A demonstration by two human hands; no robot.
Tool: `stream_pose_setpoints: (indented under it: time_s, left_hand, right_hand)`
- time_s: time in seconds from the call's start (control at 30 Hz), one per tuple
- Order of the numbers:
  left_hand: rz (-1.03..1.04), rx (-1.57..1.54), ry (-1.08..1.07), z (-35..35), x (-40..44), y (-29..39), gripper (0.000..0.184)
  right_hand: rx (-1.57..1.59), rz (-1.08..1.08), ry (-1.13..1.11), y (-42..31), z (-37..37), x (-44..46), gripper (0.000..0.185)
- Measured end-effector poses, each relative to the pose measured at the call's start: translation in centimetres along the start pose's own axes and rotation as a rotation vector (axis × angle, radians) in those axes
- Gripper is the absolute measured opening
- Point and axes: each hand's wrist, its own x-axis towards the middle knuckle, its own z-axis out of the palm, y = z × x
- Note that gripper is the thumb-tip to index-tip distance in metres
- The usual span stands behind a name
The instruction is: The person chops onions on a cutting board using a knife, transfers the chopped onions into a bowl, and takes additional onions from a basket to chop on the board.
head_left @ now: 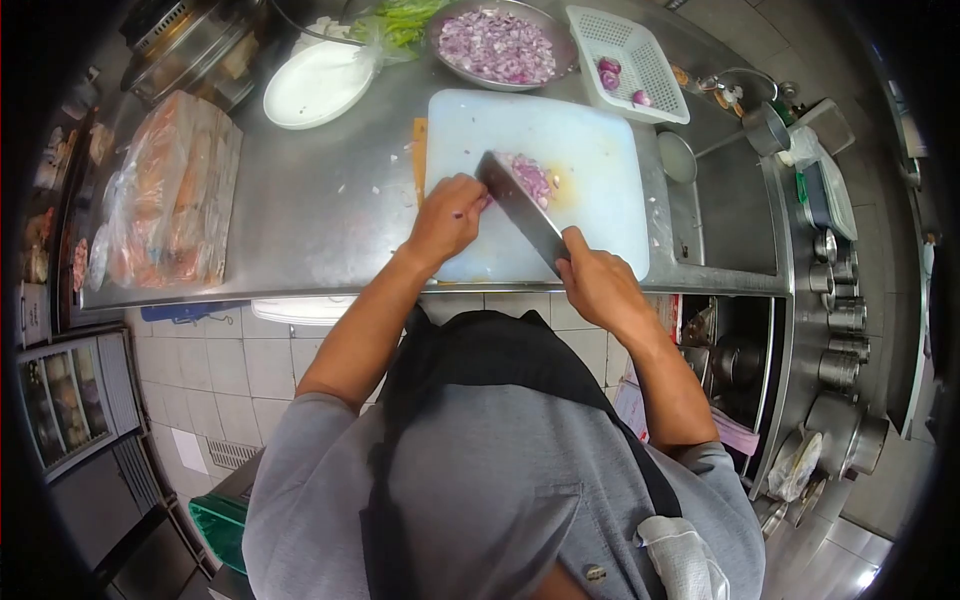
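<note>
While what the left hand [446, 222] holds is unclear, the right hand [600, 283] grips a cleaver [526, 212]. Diced onion [497, 46] lies at twelve o'clock, unchopped onions [609, 79] at one.

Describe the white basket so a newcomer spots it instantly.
On the steel counter, find the pale cutting board. At its far right corner sits the white basket. Unlike the round bowl heaped with chopped onion to its left, it's rectangular, perforated, and holds a few purple onions.
</note>
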Motion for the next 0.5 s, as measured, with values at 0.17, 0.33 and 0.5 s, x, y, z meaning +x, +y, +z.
stream_pose_setpoints:
  time_s: [0.17,0.33,0.5]
  left_hand:
    - [0.027,-0.064,0.043,0.1,0.0,0.0,0.009]
    - [0.022,-0.016,0.027,0.3,-0.5,-0.4,0.012]
    - [0.023,0.013,0.002,0.2,-1.1,-0.9,0.014]
  right_hand:
    - [-0.021,0.008,-0.004,-0.1,0.2,0.3,0.019]
    - [-0.005,0.001,0.011,-0.1,1.1,0.1,0.02]
    - [-0.005,0.027,-0.006,-1.2,-0.3,0.2,0.02]
